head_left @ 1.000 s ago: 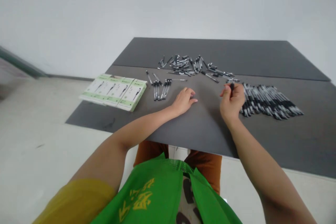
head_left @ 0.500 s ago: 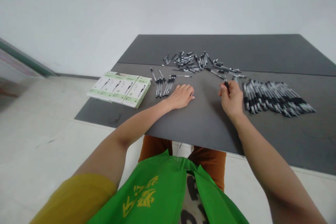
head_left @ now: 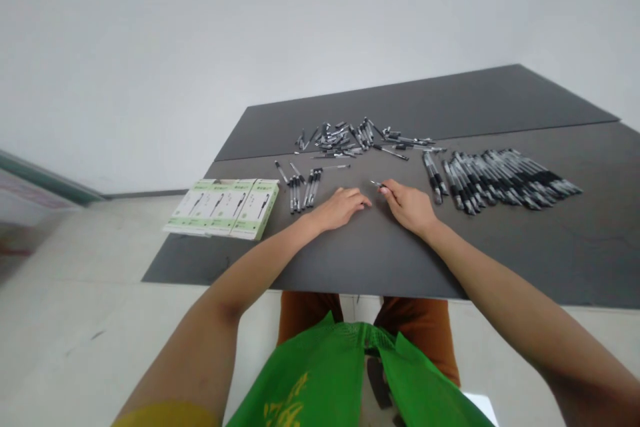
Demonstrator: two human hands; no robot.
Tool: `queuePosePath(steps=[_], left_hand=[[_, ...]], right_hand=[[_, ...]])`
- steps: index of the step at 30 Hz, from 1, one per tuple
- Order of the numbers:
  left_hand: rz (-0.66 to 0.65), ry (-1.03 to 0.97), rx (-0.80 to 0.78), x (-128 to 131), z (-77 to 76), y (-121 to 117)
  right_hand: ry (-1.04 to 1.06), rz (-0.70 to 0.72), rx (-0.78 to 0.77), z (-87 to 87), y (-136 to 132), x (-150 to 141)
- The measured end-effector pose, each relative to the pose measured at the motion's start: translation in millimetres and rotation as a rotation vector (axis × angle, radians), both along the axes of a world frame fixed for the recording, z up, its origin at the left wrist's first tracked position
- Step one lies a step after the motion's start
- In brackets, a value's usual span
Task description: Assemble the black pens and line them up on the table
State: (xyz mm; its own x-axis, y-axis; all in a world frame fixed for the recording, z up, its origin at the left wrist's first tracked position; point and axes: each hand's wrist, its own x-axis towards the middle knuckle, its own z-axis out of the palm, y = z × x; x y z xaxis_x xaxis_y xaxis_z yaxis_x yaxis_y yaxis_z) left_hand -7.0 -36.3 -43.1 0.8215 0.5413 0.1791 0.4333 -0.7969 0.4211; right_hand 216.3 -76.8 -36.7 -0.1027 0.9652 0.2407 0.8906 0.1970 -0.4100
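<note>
My right hand [head_left: 407, 207] is closed round a pen [head_left: 376, 183] with a black grip, its bare tip pointing left toward my other hand. My left hand [head_left: 343, 208] rests on the grey table with its fingers curled together. Whatever those fingers may hold is too small to make out. Left of it lie several clear pens with black parts [head_left: 314, 188], roughly side by side. To the right of my right hand, several capped pens [head_left: 493, 180] are laid in a long slanting row, with two pens [head_left: 434, 177] slightly apart at its left end.
Beyond my hands is a loose heap of pen parts [head_left: 343, 138], with more pens trailing right. Green-and-white pen boxes [head_left: 220, 208] stand side by side at the table's left edge. The grey table [head_left: 380, 253] backs onto a white wall [head_left: 320, 20].
My right hand has moved left with the pen, bringing its tip close to my left hand, which stays in place on the table. The view has tilted and shifted.
</note>
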Motion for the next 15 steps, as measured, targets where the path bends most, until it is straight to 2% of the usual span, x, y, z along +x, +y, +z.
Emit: queuePosePath(steps=[3,9,12,15], left_hand=[[0.044,0.030,0.035,0.6,-3.4,-1.2],[0.128,0.037,0.042,1.8,0.6,-9.2],[0.173,0.027,0.029,-0.7,5.6,-19.1],[0.213,0.096,0.085,-1.1,9.2,-33.6]], right_hand=[[0.029,-0.031,0.006,-2.4,1.5,-4.2],[0.312,-0.126,0.113,-2.1,5.4,8.8],[0.343,-0.149,0.141,0.0,5.1,12.2],[0.329,-0.158,0.135,1.5,4.3,10.8]])
